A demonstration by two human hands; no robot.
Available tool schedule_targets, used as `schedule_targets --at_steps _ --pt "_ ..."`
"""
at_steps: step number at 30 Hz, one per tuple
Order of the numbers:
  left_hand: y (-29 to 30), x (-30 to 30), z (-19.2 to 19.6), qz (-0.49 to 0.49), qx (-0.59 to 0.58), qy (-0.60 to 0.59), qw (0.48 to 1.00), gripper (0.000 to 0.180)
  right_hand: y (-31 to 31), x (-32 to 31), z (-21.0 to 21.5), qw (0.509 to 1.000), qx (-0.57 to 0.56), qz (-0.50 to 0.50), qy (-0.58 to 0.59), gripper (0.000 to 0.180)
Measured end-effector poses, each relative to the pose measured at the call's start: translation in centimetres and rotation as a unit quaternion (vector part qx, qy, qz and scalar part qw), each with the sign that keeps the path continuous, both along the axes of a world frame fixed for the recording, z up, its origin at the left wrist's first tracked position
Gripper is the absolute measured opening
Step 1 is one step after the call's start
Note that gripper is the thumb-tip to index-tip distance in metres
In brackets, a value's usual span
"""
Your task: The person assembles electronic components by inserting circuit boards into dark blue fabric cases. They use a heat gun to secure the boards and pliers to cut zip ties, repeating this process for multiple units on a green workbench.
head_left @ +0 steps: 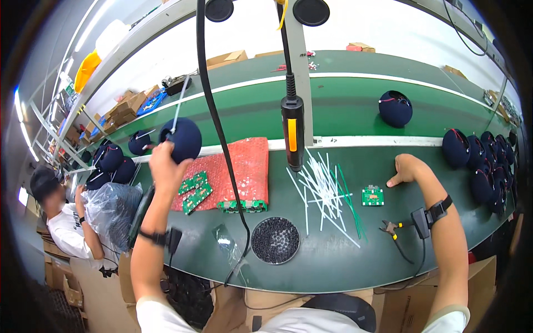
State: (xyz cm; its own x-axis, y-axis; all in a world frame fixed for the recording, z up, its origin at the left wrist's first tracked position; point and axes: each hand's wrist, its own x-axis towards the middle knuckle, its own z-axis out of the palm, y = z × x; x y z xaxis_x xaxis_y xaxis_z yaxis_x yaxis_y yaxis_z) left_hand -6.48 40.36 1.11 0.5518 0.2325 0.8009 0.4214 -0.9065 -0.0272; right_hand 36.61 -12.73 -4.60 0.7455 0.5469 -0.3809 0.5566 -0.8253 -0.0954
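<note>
My left hand [165, 167] is raised at the left of the bench, closed on a dark blue round shell [187, 139]; a thin white stick [179, 105] juts up from it. The fingers' far side is hidden. Over the bench at the right, my right hand [408, 168] holds nothing, its thumb and forefinger apart. Just left of and below that thumb lies a small green circuit board [372, 196]. A heap of white sticks [323, 191], with a few green ones, is spread between the hands. Yellow-and-black cutters [392, 228] lie below the board.
More circuit boards [195, 191] rest on red bubble wrap [247, 166]. A round dish of black beads [275, 240] sits near the front edge. A black-and-orange tool [292, 133] hangs mid-bench. Several blue shells [482, 183] crowd the right; a co-worker [69, 222] is at left.
</note>
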Motion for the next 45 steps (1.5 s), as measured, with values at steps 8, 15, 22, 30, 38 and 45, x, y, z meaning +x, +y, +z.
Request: schedule_targets --at_steps 8,15,22,30,38,45 --pt "-24.9 -16.4 6.3 -0.169 -0.175 0.110 0.964 0.061 -3.4 -4.8 -0.4 0.976 0.203 0.006 -0.077 0.053" --pt "-34.0 -11.4 3.5 -0.366 -0.229 0.282 0.857 0.033 -10.7 -17.0 2.9 0.961 0.274 -0.007 -0.048 0.084" --pt "-37.3 -3.9 1.2 -0.386 -0.142 0.329 0.850 0.056 -13.6 -26.1 -2.6 0.909 0.275 0.007 -0.313 0.048" --pt "-40.4 0.2 3.8 -0.370 -0.179 0.233 0.881 0.090 -15.4 -28.2 -0.5 0.876 0.436 -0.072 -0.195 0.036" --pt "-40.3 3.8 1.5 -0.427 -0.309 0.323 0.786 0.055 -16.2 -34.2 1.0 0.872 0.465 -0.154 -0.010 0.041" --pt "-40.0 4.1 1.5 -0.448 -0.318 0.310 0.776 0.055 -12.5 -34.6 -0.3 0.863 0.503 -0.018 -0.049 0.046"
